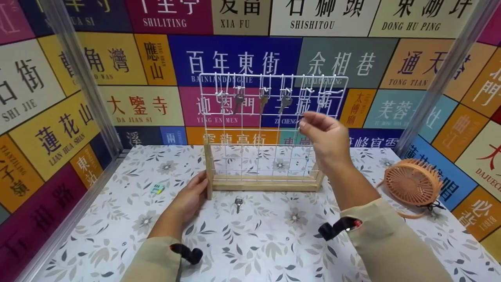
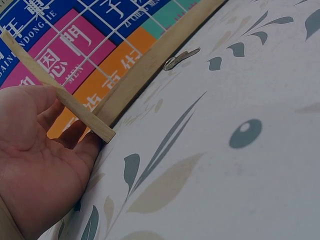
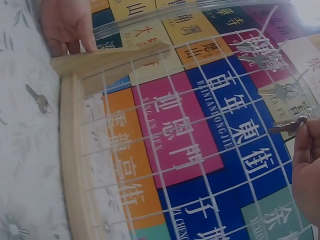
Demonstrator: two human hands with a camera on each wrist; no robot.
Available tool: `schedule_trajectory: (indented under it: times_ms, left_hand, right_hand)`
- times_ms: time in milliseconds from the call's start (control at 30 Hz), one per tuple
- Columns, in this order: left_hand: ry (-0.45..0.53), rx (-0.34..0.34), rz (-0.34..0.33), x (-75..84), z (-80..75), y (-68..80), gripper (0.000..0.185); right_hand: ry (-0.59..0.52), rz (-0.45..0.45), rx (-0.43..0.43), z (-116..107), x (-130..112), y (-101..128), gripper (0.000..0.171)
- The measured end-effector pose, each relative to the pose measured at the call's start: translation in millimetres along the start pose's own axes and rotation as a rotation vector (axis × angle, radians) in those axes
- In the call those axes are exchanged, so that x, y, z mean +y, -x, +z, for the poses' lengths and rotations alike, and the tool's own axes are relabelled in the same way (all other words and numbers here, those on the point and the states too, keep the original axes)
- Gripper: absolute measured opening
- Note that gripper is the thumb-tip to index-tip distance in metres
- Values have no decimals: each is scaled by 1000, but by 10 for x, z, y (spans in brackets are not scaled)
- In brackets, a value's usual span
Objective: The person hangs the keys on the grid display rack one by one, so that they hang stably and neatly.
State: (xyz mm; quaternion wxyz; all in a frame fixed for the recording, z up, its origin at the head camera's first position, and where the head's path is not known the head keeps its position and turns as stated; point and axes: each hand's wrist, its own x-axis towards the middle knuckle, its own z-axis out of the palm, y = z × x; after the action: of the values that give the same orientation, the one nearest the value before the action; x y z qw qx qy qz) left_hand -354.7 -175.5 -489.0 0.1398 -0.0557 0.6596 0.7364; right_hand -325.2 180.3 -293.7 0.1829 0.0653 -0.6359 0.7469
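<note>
A white wire grid rack [image 1: 274,129] stands upright in a wooden base [image 1: 266,186]. My left hand [image 1: 191,197] grips the rack's left wooden side post [image 2: 85,112] near the tabletop. Several keys [image 1: 264,102] hang from hooks along the rack's upper part; the two rightmost hooks [image 1: 323,96] show no key. Raised before the rack's right side is my right hand [image 1: 328,139], pinching a key [image 3: 287,126] between thumb and forefinger, its bow partly hidden by the fingertips. Another key [image 1: 238,203] lies on the tabletop in front of the base.
An orange desk fan [image 1: 413,182] sits at the right of the table. A small green and yellow item [image 1: 158,189] lies left of the rack. Behind the floral tabletop [image 1: 266,250] rises a wall [image 1: 238,58] of coloured signs, with clear posts at both sides.
</note>
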Motion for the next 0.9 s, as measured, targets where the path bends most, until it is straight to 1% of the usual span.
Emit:
schedule_trajectory:
  times_ms: [167, 333, 400, 600, 733, 900]
  left_hand:
    - [-12, 5, -22, 11, -7, 7, 55]
    - [-11, 4, -31, 25, -13, 17, 55]
    - [-4, 8, -34, 32, -13, 16, 54]
    - [10, -1, -6, 13, -10, 16, 54]
    - [17, -11, 22, -6, -3, 12, 52]
    - [8, -1, 23, -4, 7, 17, 50]
  right_hand:
    - [-146, -22, 100, 19, -201, -95, 22]
    - [-243, -23, 168, 68, -347, -174, 24]
    - [-241, -17, 185, 89, -379, -191, 25]
    - [-200, -6, 208, 154, -391, -204, 27]
    - [-203, -10, 228, 172, -389, -218, 26]
    - [-211, -15, 236, 185, -397, -244, 26]
